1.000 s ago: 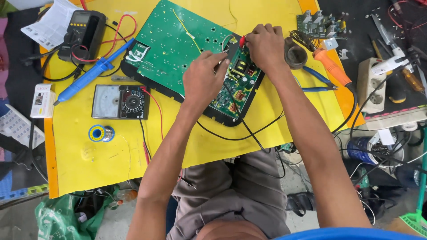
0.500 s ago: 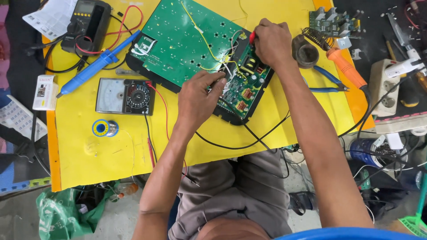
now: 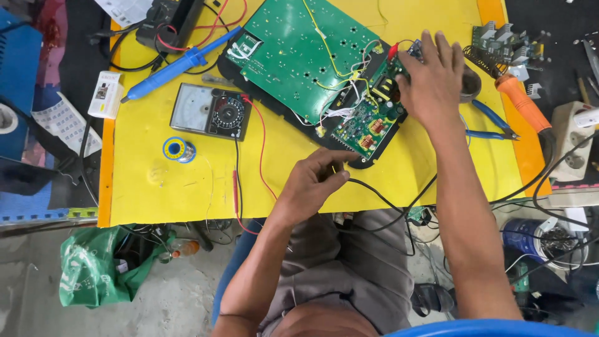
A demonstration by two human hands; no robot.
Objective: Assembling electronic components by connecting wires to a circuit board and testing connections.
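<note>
Two bare hands work over a yellow table (image 3: 156, 187), told here from the left edge across. At about 9 o'clock lies a small white card (image 3: 107, 94), and beside it a blue desoldering pump (image 3: 181, 63) slants up toward 11 o'clock. Just right of these sits an analog multimeter (image 3: 211, 111), with a little spool of solder wire (image 3: 179, 150) below it and a red probe lead (image 3: 236, 187) running down toward 6 o'clock. Near the centre, the left hand (image 3: 312, 184) has its fingers (image 3: 334, 181) pinched together on a black wire (image 3: 380, 203), close to the table's near edge. Above it, from 12 toward 1 o'clock, lies a large green circuit board (image 3: 299, 53) on a black casing, a smaller populated board touching its lower right end. The right hand (image 3: 432, 84) rests on that end with its fingers (image 3: 437, 50) spread loosely; whether they grip anything I cannot tell. Farther right, blue-handled pliers (image 3: 493, 125) and an orange-handled tool (image 3: 523, 103) lie near 3 o'clock.
</note>
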